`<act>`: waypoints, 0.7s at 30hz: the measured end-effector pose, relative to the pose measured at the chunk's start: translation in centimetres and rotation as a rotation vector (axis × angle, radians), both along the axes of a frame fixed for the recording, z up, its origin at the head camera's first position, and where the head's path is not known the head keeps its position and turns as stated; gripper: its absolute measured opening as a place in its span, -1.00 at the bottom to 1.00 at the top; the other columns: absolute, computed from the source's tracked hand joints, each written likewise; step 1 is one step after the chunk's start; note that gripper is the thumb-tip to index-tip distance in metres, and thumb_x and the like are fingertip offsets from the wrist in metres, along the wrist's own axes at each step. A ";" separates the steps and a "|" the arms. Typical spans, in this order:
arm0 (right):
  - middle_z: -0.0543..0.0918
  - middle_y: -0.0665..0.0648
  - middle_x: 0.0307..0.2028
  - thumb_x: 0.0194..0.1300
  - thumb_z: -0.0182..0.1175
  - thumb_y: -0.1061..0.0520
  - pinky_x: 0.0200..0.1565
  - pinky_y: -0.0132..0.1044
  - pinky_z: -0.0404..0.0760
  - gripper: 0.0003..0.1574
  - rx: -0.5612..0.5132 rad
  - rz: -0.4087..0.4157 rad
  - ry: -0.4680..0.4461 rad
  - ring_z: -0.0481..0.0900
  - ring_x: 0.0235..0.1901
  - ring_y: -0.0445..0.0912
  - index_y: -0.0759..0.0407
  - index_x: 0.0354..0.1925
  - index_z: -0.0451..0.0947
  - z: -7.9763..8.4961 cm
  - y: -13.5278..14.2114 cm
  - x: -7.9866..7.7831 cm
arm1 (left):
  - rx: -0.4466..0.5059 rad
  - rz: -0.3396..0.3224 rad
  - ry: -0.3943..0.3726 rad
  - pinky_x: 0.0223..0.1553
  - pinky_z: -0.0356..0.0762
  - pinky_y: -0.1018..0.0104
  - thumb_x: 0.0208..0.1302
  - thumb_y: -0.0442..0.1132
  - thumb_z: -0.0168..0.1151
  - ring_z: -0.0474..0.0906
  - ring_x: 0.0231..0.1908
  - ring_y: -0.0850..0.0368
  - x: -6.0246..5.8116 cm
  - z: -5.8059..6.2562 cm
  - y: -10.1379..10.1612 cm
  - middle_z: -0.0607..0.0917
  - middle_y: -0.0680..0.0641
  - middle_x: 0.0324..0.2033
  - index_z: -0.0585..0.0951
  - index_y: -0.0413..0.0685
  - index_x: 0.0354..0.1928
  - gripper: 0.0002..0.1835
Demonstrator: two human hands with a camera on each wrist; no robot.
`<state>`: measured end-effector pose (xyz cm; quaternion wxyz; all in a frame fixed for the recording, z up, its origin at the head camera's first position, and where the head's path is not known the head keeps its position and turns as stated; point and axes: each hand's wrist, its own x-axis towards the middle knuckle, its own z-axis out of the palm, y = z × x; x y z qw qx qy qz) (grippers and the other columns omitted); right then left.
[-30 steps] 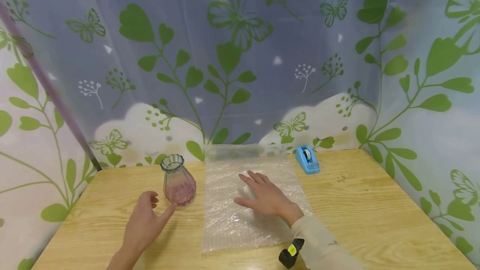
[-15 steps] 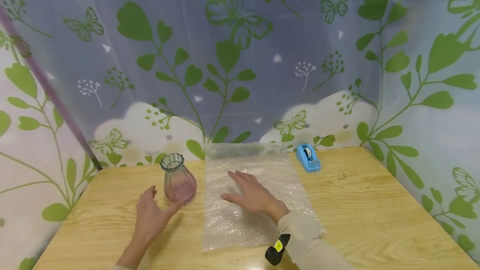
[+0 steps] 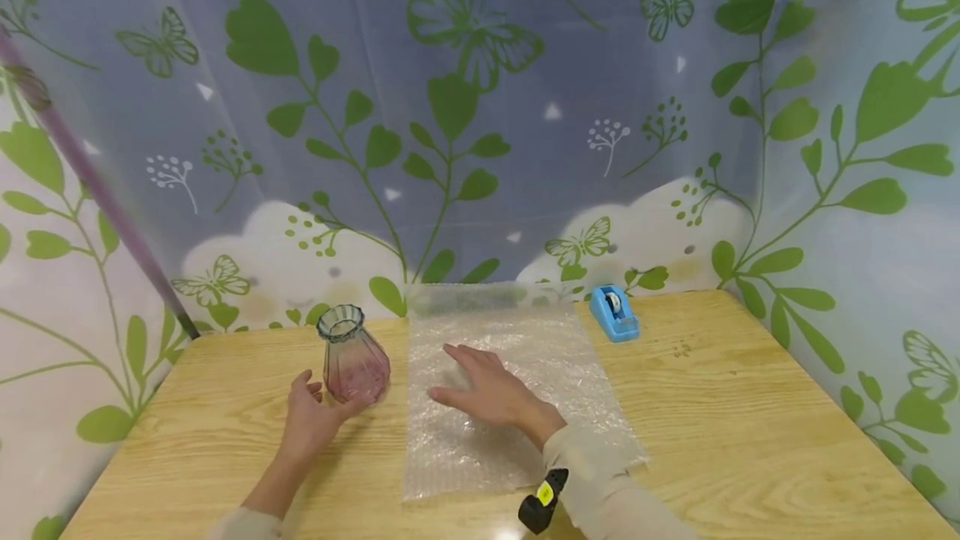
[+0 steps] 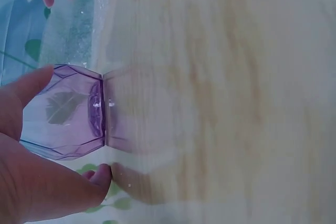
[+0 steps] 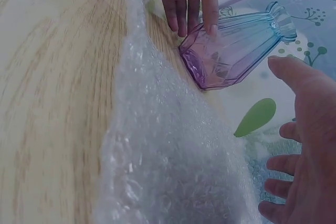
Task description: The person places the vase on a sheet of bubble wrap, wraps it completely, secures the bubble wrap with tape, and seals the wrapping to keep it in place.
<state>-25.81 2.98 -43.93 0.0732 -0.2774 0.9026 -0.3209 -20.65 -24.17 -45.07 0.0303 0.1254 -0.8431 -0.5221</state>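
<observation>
A faceted glass vase (image 3: 354, 365), bluish at its flared rim and purple at its base, stands upright on the table's left half. Around its near left side reaches my left hand (image 3: 311, 422), the thumb overlapping the lower glass. In the left wrist view, a gap shows between the curved fingers (image 4: 102, 178) and the vase (image 4: 63, 111). My right hand (image 3: 491, 390) is spread over the bubble wrap (image 3: 450, 461), holding nothing. Seen from the right wrist, its thumb (image 5: 294, 69) points toward the vase (image 5: 231, 51).
A blue tape dispenser (image 3: 615, 317) sits at the back, right of the bubble wrap. The wooden table (image 3: 750, 423) ends against a leaf-patterned curtain (image 3: 510, 173) behind and at both sides. A black strap with a yellow label (image 3: 543, 500) is on my right wrist.
My left hand has moved right and slightly up, its thumb now in front of the vase's base. My right hand has shifted left over the bubble wrap. The vase stays in place.
</observation>
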 end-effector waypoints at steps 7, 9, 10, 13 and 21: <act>0.11 0.10 0.43 0.23 -0.07 -0.51 0.32 0.09 0.03 0.03 -0.033 0.020 -0.033 -0.03 0.40 0.09 -0.03 0.47 0.04 0.3 -0.4 0.5 | 0.024 -0.007 -0.003 0.24 0.14 -0.17 0.03 -0.10 0.46 0.09 0.26 -0.44 -0.6 -0.4 0.0 0.11 -0.57 0.25 -0.26 -0.50 0.37 0.22; 0.11 0.11 0.43 0.23 -0.07 -0.51 0.31 0.10 0.04 0.03 -0.037 0.024 -0.036 -0.03 0.40 0.10 -0.03 0.47 0.04 0.4 -0.4 0.6 | 0.055 -0.012 -0.016 0.26 0.11 -0.15 0.02 -0.10 0.47 0.08 0.27 -0.42 -0.9 -0.4 0.0 0.10 -0.57 0.26 -0.28 -0.48 0.38 0.24; 0.11 0.11 0.43 0.23 -0.07 -0.51 0.31 0.10 0.04 0.03 -0.037 0.026 -0.036 -0.02 0.40 0.10 -0.03 0.47 0.05 0.5 -0.5 0.6 | 0.072 -0.014 -0.026 0.27 0.10 -0.14 0.01 -0.09 0.48 0.07 0.28 -0.41 -1.0 -0.4 0.0 0.09 -0.57 0.27 -0.29 -0.48 0.38 0.25; 0.11 0.13 0.43 0.24 -0.05 -0.50 0.32 0.09 0.04 0.02 -0.036 0.034 -0.036 -0.02 0.40 0.10 -0.02 0.47 0.05 0.7 -0.5 0.8 | 0.116 -0.016 -0.055 0.29 0.04 -0.13 -0.02 -0.09 0.50 0.01 0.31 -0.41 -1.4 -0.4 0.0 0.03 -0.57 0.30 -0.31 -0.46 0.38 0.29; 0.08 0.18 0.43 0.23 -0.04 -0.50 0.31 0.11 0.06 0.04 -0.019 0.055 -0.031 -0.04 0.40 0.12 -0.01 0.47 0.05 1.0 -0.9 1.3 | 0.039 -0.007 -0.025 0.28 0.06 -0.14 -0.09 -0.16 0.53 0.11 0.28 -0.39 -1.6 -1.2 0.1 0.17 -0.52 0.26 -0.09 -0.43 0.38 0.18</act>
